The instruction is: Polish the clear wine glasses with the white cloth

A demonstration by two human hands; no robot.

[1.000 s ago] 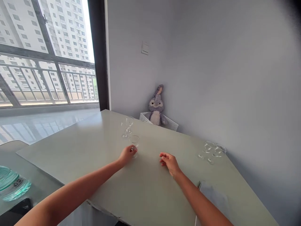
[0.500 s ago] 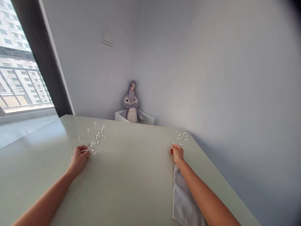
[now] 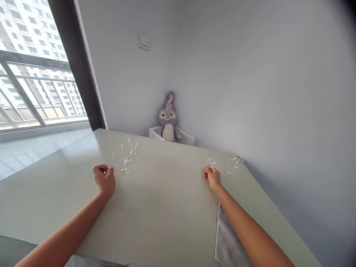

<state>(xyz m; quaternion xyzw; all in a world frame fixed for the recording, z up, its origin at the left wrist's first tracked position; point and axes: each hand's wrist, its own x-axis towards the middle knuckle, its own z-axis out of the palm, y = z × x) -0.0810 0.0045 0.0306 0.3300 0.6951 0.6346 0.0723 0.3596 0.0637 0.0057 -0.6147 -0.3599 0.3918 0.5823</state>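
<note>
Three clear stemmed glasses stand in a slanting row on the left of the table. The nearest glass [image 3: 124, 170] is just right of my left hand [image 3: 104, 178], which is apart from it, its fingers curled in with nothing visible in them. Behind it are the middle glass [image 3: 130, 160] and the far glass [image 3: 135, 152]. My right hand [image 3: 213, 177] pinches a stemmed glass [image 3: 213, 160] low on its stem, its bowl tilted to the right. Another stemmed glass [image 3: 236, 161] stands farther right, near the table's edge.
A grey cloth [image 3: 229, 241] lies partly beneath my right forearm on the pale table [image 3: 161, 207]. Beyond the far edge, a plush rabbit [image 3: 168, 124] sits in a white perforated basket [image 3: 189, 139]. Walls meet behind it; a window [image 3: 36, 85] is at left.
My left hand has let go of the nearest left glass and drawn away leftward. The glass in my right hand now stands apart from the other right glass. The view has shifted leftward.
</note>
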